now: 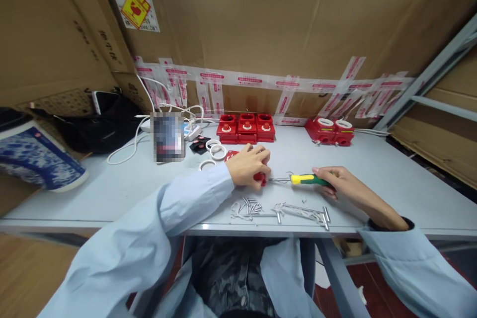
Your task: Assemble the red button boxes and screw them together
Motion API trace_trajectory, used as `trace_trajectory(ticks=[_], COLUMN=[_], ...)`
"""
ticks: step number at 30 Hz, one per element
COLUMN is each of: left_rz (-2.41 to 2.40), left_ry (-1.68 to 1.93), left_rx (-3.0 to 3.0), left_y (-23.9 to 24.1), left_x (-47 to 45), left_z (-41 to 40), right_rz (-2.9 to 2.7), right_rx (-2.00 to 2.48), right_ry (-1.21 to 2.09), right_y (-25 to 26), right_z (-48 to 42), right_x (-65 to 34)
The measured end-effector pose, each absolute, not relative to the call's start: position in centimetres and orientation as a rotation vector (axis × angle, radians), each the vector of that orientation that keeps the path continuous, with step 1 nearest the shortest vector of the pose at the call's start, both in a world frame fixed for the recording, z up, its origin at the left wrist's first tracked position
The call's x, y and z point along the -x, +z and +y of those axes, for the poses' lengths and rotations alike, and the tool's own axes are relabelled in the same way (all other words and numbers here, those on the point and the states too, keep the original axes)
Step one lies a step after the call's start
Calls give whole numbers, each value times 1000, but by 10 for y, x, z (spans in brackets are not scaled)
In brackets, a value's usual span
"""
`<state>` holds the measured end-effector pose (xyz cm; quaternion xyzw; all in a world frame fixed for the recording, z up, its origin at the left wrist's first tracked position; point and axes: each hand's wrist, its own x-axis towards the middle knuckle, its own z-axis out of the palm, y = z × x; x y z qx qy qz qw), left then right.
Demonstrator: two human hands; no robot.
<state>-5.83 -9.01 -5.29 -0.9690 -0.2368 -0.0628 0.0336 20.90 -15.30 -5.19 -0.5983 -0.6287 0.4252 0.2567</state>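
Note:
My left hand (249, 165) is closed over a small red housing (260, 178) on the table, and its fingers hide most of that part. In my right hand (331, 181) is a screwdriver (302, 179) with a yellow and green handle. Its shaft lies level and points left, and the tip meets the right side of the red housing. Just below my left hand lies a pile of small metal pins or screws (250, 205). Several T-shaped metal rods (303, 212) with white strings rest near the table's front edge.
Red housings with round knobs (246, 128) stand in a row at the back, and red units with white rings (330, 131) are at back right. White rings (217, 152) lie left of my hand. A blurred phone-like device (167, 137), white cables (128, 156) and a patterned cup (39, 154) are further left.

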Motion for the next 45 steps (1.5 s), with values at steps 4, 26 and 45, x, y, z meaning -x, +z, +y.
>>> trace_trajectory(ticks=[4,26,45], left_rz=[-726,-710,-680], left_ry=[-199,-203,-204], left_rx=[2981,2960,2936], left_y=[-53,-54,-55], left_x=[58,60,60], left_z=[-90,-89,-89], right_rz=[-1676,-1960,-1779], right_rx=[1636,1803,1934], right_ry=[1154,957,1123], right_y=[-53,-72,-63], right_z=[-155,-152,-152], right_x=[-209,-222,-220])
